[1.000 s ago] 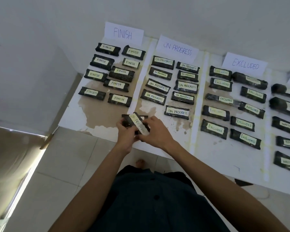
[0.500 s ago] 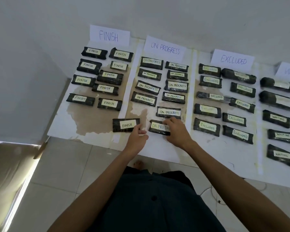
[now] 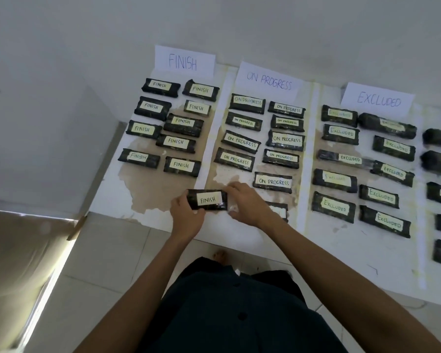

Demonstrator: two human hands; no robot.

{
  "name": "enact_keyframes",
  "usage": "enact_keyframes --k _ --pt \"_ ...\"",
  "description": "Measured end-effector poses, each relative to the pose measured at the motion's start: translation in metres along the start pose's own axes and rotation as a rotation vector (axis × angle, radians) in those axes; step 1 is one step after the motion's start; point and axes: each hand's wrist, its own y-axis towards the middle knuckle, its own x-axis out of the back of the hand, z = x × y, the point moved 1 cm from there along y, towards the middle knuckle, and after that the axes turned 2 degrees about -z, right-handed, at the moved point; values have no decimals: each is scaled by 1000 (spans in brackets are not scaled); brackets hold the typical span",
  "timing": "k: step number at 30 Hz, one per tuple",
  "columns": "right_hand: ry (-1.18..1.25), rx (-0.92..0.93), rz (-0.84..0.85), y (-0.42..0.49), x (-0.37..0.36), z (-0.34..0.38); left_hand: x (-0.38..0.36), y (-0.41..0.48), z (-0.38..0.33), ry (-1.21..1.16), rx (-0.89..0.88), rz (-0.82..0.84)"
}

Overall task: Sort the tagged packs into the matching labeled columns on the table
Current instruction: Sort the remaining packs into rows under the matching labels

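**FINISH pack (image 3: 206,200) held two-handed**

The pack is gripped at its left end by the left hand (image 3: 186,217) and pinched at its right end by the right hand (image 3: 247,205), near the front edge of the table (image 3: 329,240). A second pack (image 3: 278,211) is half hidden behind the right wrist. Sorted packs (image 3: 181,165) are lined up under the FINISH sign (image 3: 185,61), ON PROGRESS sign (image 3: 269,81) and EXCLUDED sign (image 3: 378,99).

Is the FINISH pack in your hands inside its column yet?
Not fully: the FINISH pack, gripped by the left hand and right hand, straddles the white strip bordering ON PROGRESS.
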Motion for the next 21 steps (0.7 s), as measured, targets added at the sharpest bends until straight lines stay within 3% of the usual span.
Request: enact_keyframes --k 6,15,21 --pt "2 33 -17 36 -26 26 6 26 22 2 27 80" --pt "-34 83 -148 75 -33 83 56 54 36 -50 -54 -123" --pt "-15 57 -103 110 -47 128 97 72 42 -11 -93 -165"
